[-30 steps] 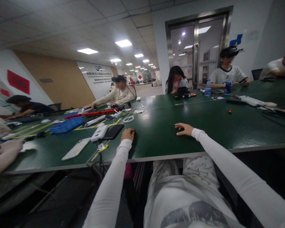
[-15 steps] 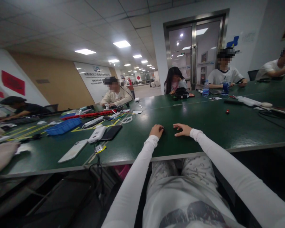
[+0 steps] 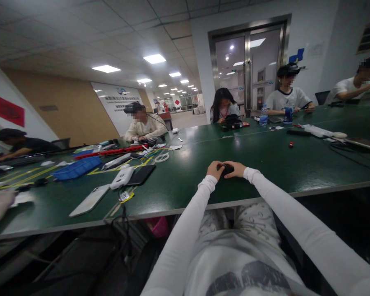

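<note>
A small black object [image 3: 228, 168] sits between my two hands, low over the green table [image 3: 185, 181]; its exact kind is too small and too dark to make out. My left hand [image 3: 215, 169] closes on its left side with thumb and fingers pinched together. From the other side, my right hand [image 3: 238, 169] curls around it, fingers at the back and thumb at the front. My fingers cover part of the object.
Left of my hands lie a white phone [image 3: 91, 200], a white device [image 3: 122, 177], a black flat item [image 3: 142, 175] and a white cable coil [image 3: 162, 158]. Farther left is a blue tray [image 3: 77, 168]. A small red item [image 3: 291, 144] lies right. Several people sit around the table.
My hands were apart, the left closed near a small dark thing and the right open. They have come together, with the right hand now closed on the small black object too.
</note>
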{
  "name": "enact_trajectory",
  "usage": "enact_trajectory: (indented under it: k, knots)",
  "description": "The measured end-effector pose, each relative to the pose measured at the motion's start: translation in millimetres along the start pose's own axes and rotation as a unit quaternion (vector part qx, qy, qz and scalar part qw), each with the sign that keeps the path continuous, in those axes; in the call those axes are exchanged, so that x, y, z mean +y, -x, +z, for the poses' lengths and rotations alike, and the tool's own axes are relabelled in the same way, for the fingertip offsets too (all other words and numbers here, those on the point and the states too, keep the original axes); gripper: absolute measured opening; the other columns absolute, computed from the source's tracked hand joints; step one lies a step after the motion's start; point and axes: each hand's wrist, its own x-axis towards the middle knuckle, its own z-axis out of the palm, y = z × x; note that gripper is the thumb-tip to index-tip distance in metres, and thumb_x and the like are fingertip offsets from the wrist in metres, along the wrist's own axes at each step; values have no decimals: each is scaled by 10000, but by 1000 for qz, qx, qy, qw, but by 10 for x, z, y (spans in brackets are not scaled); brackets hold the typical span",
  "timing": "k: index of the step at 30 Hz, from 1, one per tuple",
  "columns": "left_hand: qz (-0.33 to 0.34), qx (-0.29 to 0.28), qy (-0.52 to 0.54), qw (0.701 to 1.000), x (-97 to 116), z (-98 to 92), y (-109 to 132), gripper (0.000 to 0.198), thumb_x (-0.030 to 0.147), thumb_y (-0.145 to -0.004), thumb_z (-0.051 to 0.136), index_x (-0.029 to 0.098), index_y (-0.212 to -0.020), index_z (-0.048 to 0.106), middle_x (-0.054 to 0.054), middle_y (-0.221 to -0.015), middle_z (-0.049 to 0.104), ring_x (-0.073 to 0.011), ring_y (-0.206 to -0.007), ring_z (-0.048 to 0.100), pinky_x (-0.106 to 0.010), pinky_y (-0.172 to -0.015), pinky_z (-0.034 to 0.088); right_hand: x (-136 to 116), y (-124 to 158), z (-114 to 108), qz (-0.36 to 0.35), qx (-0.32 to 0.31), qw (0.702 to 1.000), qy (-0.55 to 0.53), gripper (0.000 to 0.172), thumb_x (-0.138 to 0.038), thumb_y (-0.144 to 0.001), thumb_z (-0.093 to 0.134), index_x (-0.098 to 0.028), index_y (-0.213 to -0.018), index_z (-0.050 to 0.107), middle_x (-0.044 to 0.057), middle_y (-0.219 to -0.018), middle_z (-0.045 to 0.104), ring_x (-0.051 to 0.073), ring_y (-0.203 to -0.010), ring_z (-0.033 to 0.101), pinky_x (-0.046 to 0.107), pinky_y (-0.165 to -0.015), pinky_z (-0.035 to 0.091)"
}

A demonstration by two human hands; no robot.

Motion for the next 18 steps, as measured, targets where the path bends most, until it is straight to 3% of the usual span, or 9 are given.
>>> enact_trajectory:
  k: [4,7,10,14,18]
  knots:
    - [-49,119,46,991,-42,-125,-43,183,259,-722,462,161,-869,510,-54,-891,558,-127,-828,521,-300,-801,401,45,-15,10,8,-5,1000,11,769,-452,-478,686,-254,-1164,398,38,-1081,532,226,-979,503,379,-874,368]
    - [-122,245,66,960,-78,-266,-67,249,294,-762,382,155,-957,451,-77,-949,553,-128,-874,526,-295,-811,395,64,-19,13,9,-14,1000,10,777,-475,-484,674,-261,-1173,386,38,-1102,519,217,-982,504,380,-880,364]
    - [-184,313,81,928,-103,-370,-81,310,302,-789,305,133,-1037,382,-115,-994,538,-125,-863,546,-281,-790,406,70,-21,11,12,-18,1000,7,782,-481,-485,671,-258,-1177,381,42,-1109,515,216,-984,503,383,-883,362]
    - [-169,292,119,934,-65,-365,-75,298,276,-811,245,127,-1056,327,-114,-959,563,-104,-811,567,-260,-759,419,69,-22,10,9,-17,1000,6,784,-483,-487,669,-257,-1179,379,46,-1118,509,218,-991,498,382,-885,360]
    - [-57,160,125,977,64,-258,-1,231,265,-805,308,153,-1004,343,-65,-878,602,-98,-814,567,-267,-779,411,54,-18,17,9,-10,1000,0,795,-465,-479,680,-251,-1182,375,44,-1109,517,216,-972,511,377,-874,368]
